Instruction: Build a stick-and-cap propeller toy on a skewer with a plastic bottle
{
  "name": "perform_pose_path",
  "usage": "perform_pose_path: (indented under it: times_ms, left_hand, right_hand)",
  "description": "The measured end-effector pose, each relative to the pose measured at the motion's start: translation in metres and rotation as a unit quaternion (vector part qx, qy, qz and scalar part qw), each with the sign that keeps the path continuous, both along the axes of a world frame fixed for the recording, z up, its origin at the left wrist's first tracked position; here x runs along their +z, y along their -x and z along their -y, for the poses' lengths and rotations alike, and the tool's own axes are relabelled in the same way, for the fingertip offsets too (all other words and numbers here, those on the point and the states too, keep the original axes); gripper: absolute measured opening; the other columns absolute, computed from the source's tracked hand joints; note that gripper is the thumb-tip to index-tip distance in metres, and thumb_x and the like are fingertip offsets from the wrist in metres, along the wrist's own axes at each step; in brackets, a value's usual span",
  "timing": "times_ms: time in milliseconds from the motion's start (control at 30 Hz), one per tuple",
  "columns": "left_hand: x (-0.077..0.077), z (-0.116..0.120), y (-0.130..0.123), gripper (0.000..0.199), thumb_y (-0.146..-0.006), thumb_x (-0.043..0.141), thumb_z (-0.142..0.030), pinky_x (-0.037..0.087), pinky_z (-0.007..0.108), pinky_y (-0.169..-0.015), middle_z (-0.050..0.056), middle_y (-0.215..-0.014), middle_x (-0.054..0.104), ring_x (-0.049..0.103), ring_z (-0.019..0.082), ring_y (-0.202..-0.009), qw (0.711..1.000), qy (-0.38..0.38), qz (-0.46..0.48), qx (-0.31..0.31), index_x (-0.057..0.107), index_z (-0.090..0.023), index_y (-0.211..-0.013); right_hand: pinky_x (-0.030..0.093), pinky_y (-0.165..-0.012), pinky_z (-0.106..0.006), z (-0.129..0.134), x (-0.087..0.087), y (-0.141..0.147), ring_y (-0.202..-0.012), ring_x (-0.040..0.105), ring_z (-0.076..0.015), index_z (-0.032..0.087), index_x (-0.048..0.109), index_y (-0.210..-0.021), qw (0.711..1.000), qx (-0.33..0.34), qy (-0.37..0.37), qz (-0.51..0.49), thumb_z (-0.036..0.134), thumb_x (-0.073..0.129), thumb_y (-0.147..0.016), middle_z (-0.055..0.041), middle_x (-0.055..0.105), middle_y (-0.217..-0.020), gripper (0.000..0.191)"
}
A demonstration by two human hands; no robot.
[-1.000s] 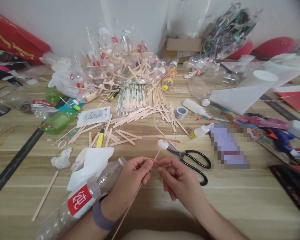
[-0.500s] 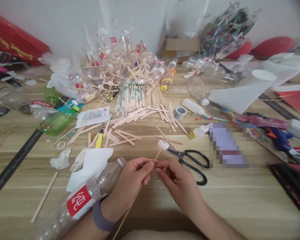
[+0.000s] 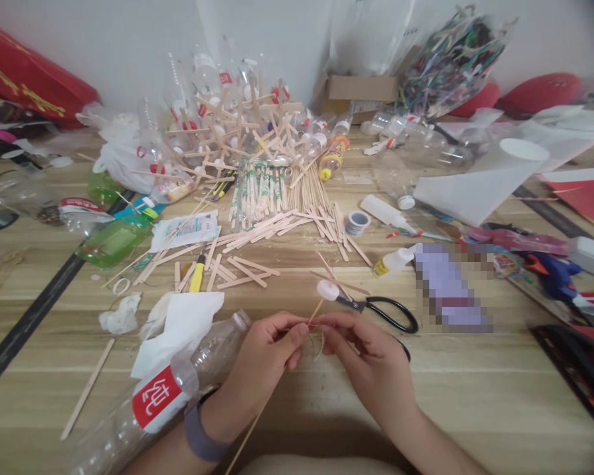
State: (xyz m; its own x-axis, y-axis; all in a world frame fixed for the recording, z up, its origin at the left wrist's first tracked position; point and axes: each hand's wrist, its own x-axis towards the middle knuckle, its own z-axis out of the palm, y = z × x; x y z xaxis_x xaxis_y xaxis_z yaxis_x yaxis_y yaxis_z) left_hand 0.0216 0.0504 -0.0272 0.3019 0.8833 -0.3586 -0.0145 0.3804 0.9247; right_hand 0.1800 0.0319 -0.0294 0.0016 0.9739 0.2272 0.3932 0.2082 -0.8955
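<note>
My left hand [image 3: 272, 346] is closed around a thin wooden stick [image 3: 252, 425] that slants up from the lower edge. At the stick's upper end sits a white round cap [image 3: 327, 289], with slim wood strips [image 3: 329, 269] by it. My right hand [image 3: 371, 359] pinches a thin thread [image 3: 317, 353] against the stick, its fingertips meeting the left ones. The thread hangs in a small loop below the fingers; its exact material is hard to make out. Black-handled scissors [image 3: 393, 315] lie just beyond my right hand, partly covered by it.
A clear plastic bottle [image 3: 143, 402] lies beside my left forearm. Further off are loose craft sticks [image 3: 247, 270], a yellow cutter [image 3: 197, 276], a glue bottle [image 3: 392, 262], a tape roll [image 3: 357, 222] and a green bottle [image 3: 116, 239]. Bottles and joined sticks pile up by the wall.
My right hand has shifted slightly up and right, its fingertips now against the left ones. A thread loop shows below them. The stick and cap have moved slightly right.
</note>
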Motion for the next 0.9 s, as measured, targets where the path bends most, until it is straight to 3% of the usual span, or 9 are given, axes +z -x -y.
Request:
perform_pose_path:
  times_ms: [300,633,900]
  left_hand:
    - [-0.0022,0.001,-0.0008,0.029,-0.084,0.058,-0.042,0.025,0.023,-0.047,-0.007,-0.048,0.043,0.035,0.008,-0.045,1.0,-0.005,-0.012,-0.017,0.065,-0.015,-0.077]
    - [0.0018,0.0031,-0.004,0.031,-0.081,0.058,-0.046,0.023,0.023,-0.047,-0.009,-0.046,0.04,0.032,0.008,-0.043,1.0,0.002,-0.003,-0.029,0.063,-0.015,-0.074]
    - [0.0019,0.003,-0.0045,0.031,-0.08,0.057,-0.046,0.023,0.025,-0.048,-0.008,-0.045,0.042,0.033,0.009,-0.044,0.999,0.003,-0.01,-0.035,0.063,-0.016,-0.074]
  right_hand:
    - [0.045,-0.041,-0.02,-0.0074,0.0109,0.0045,-0.042,0.053,-0.0098,0.017,0.07,-0.074,0.962,-0.041,0.173,-0.207,0.034,0.071,-0.072,0.0036,0.056,-0.048,0.016]
    - [0.02,-0.031,-0.016,-0.0059,0.0014,0.0041,-0.032,0.031,-0.004,0.017,0.074,-0.077,0.923,-0.047,0.269,-0.272,0.04,0.076,-0.067,0.0083,0.042,-0.039,0.025]
    - [0.015,-0.031,-0.016,-0.0071,0.004,0.0061,-0.033,0.026,-0.0037,0.017,0.073,-0.075,0.905,-0.043,0.308,-0.289,0.043,0.077,-0.063,0.0097,0.037,-0.037,0.029]
